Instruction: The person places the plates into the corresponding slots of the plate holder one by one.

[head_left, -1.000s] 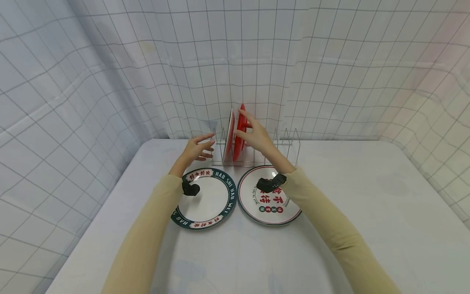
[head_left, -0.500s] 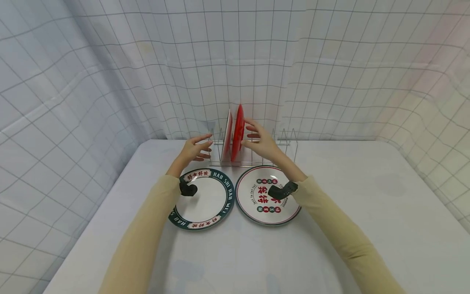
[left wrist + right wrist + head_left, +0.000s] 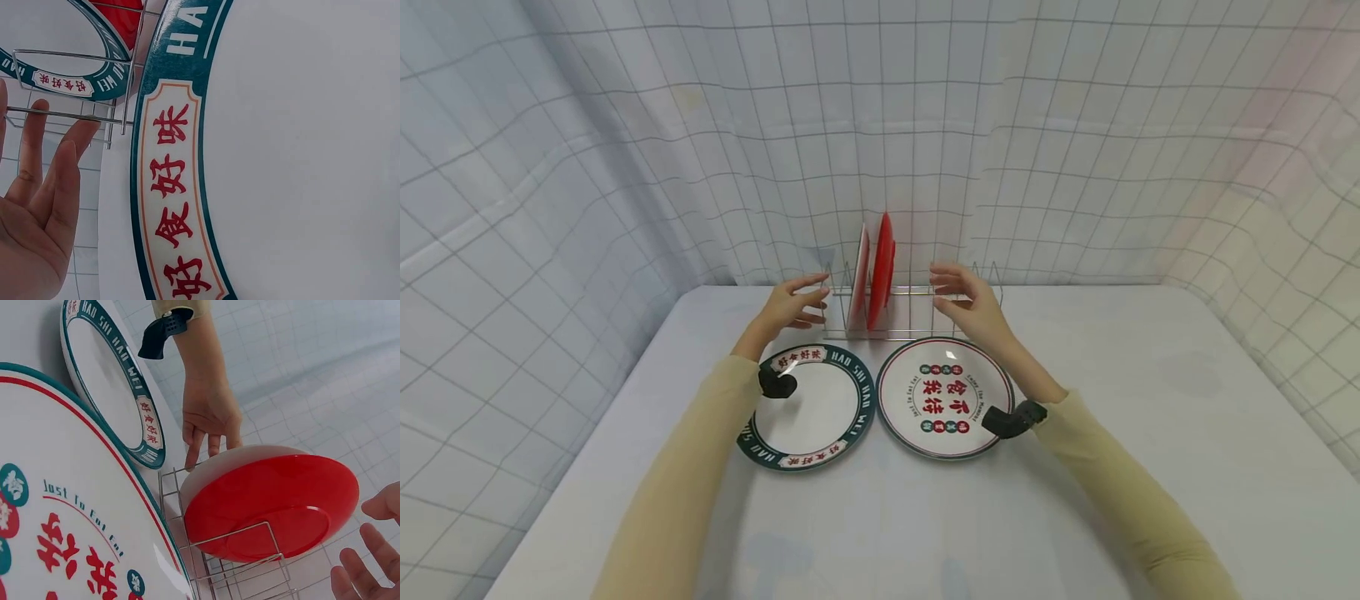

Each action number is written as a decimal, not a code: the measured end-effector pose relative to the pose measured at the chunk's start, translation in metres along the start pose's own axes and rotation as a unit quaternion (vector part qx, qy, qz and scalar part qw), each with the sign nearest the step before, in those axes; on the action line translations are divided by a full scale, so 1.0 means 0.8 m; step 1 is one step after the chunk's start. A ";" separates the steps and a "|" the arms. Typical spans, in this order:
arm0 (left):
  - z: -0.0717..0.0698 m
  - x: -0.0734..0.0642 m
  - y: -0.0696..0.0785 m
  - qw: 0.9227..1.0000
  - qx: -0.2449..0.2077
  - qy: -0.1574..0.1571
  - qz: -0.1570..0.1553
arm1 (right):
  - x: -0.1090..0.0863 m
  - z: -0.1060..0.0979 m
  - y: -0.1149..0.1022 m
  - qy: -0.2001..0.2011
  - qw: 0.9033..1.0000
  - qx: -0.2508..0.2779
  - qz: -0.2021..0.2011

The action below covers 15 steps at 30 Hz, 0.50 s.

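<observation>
A wire dish rack [image 3: 912, 336] at the back holds two plates on edge. One is a red plate [image 3: 881, 275], its red underside [image 3: 269, 506] facing the right wrist camera. Left of it stands a white plate [image 3: 859, 283], whose green lettered rim [image 3: 111, 81] shows in the left wrist view. My left hand [image 3: 788, 307] is at the rack's left end, fingers [image 3: 62, 181] extended around its wire; contact is unclear. My right hand [image 3: 973, 308], fingers loosely bent, is over the rack's right part, apart from the red plate and holding nothing.
Two plates lie flat in front of the rack: a green-rimmed one [image 3: 808, 408] at left, and one with red lettering [image 3: 946, 442] at right, nearly touching. The white table [image 3: 880, 533] extends around them. A gridded white curtain [image 3: 880, 125] hangs behind.
My right hand has let go of the red plate and moved right, away from it. The red plate stays upright in the rack. My left hand stays by the rack's left end.
</observation>
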<state>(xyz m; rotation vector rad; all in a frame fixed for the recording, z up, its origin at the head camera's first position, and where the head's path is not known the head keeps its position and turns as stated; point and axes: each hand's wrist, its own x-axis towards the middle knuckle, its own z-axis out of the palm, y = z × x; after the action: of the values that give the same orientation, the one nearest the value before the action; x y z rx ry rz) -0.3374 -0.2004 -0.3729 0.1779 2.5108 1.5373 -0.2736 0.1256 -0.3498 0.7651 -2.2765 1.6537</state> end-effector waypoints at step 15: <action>0.000 0.004 -0.005 0.998 0.004 0.004 0.055 | -0.060 -0.047 0.024 -0.023 0.994 -0.091 0.059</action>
<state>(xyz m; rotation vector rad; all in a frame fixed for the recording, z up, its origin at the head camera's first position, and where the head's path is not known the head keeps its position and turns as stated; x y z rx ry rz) -0.3406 -0.2016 -0.3770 0.3157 2.5521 1.5710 -0.2478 0.1783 -0.3755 0.6431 -2.5065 1.4619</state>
